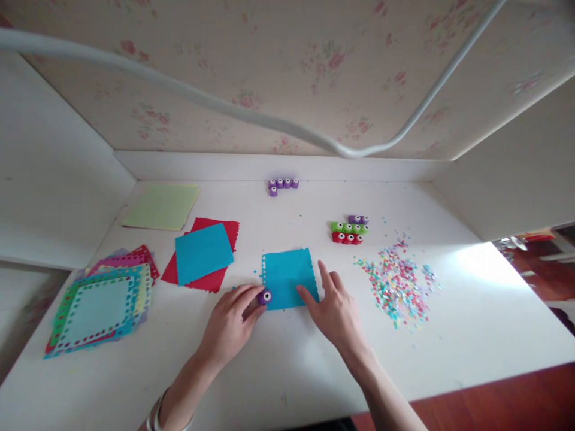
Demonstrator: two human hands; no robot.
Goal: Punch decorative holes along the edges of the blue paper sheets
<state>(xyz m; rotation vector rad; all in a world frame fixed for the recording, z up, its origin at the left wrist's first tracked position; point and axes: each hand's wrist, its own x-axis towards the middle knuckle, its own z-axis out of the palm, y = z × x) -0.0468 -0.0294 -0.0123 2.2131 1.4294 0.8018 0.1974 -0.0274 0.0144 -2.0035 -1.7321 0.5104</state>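
Observation:
A blue square of paper (pixel 290 272) lies flat in front of me, with a row of small punched holes down its left edge. My left hand (pixel 236 311) grips a purple craft punch (pixel 265 297) with a star mark on top, set at the paper's lower left edge. On the right side of the sheet rests my right hand (pixel 335 305), its thumb on the paper and its fingers spread along the right edge. Tiny blue punched bits lie just left of the sheet.
Left are a punched-paper stack (pixel 101 305), a blue sheet (pixel 204 254) over red paper (pixel 215 279), and pale green sheets (pixel 162 206). Purple punches (pixel 284 184) stand at the back; green and red punches (pixel 349 228) stand right, near scattered confetti (pixel 399 284). A white cable (pixel 202 99) hangs above.

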